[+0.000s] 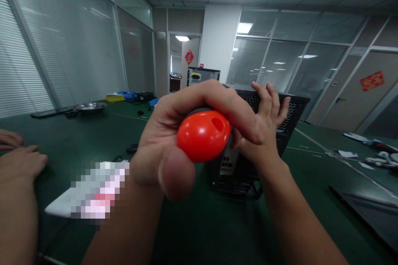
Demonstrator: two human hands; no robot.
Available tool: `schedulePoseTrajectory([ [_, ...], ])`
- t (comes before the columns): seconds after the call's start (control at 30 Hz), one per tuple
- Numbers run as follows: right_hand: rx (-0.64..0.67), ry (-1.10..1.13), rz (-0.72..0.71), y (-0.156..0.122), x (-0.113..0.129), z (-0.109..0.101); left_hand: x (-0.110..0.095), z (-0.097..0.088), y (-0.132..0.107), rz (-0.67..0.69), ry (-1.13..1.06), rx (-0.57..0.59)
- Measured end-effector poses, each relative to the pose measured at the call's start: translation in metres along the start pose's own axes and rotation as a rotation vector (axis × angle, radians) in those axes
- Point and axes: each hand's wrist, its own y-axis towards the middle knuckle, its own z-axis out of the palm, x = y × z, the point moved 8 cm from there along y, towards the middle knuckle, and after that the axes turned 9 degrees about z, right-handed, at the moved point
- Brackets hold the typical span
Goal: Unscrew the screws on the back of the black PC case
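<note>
My left hand (199,103) is wrapped round a screwdriver with a red, rounded handle end (203,136) that has a hole in it. The butt faces me, a dark strip of grip shows above it, and the shaft is hidden. Behind it stands a black computer case (287,132) with a honeycomb mesh panel. Close to the upper part of this case is my right hand (265,120), three fingers stretched up and spread. Its thumb and forefinger are hidden behind my left hand, so I cannot see whether they touch the shaft.
Another person's hands (21,153) rest on the green table (186,232) at left, near a blurred-out packet (90,192). Farther back are a metal bowl (90,107), a yellow box (114,97) and a second computer case (203,74). A black panel (367,211) lies at right.
</note>
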Motion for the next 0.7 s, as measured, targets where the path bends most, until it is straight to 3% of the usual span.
schedulePoseTrajectory([
  [0.2,0.075,-0.028,0.035,0.000,0.001,-0.001,-0.013,0.010,0.003,-0.021,0.075,-0.005],
  [0.37,0.009,-0.041,0.008,-0.001,-0.001,-0.001,-0.026,0.010,0.006,0.171,0.044,-0.065],
  [0.47,0.051,-0.068,-0.007,0.000,-0.005,0.001,-0.034,0.003,0.009,0.249,0.034,-0.069],
  [0.6,0.225,-0.036,-0.080,-0.001,-0.002,-0.008,-0.025,0.001,0.010,0.079,0.039,0.007],
  [0.7,0.354,0.135,-0.173,-0.002,0.013,-0.032,-0.003,0.004,0.001,-0.080,0.008,-0.034],
])
